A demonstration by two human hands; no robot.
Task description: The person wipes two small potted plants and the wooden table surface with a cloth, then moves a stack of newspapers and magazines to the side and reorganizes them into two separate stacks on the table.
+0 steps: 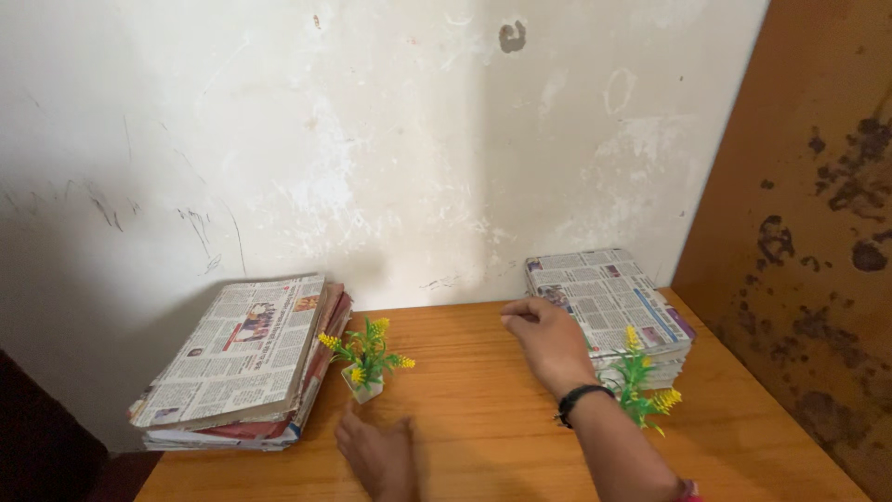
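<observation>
The wide wooden table with an orange-brown top point(483, 409) stands against a stained white plaster wall point(372, 139), and a brown spotted board point(808, 214) closes the right side. On the left of the table lies a thick stack of folded newspapers point(242, 358), and on the right, close to the wall, a second, squarer stack of folded newspapers point(609, 302). The right hand point(544, 339), with a black band on the wrist point(581, 402), rests with curled fingers on the table and touches the left edge of this right stack; it seems to grip or push the edge of the papers, but I cannot tell if a sheet is really pinched. To handle the stack well, I judge the fingers should go under the whole edge and move it evenly, so the folded sheets do not slide apart, and the forearm should stay clear of the small artificial plant with yellow flowers point(641, 386) that stands just in front of the stack, very near the arm. The left hand point(381, 455) lies low on the table, flat and open, holding nothing. Just beyond its fingertips, between it and the left stack, stands another small green artificial plant with yellow flowers in a pale pot point(365, 358), near but not touched. It looks light and could tip over easily.
</observation>
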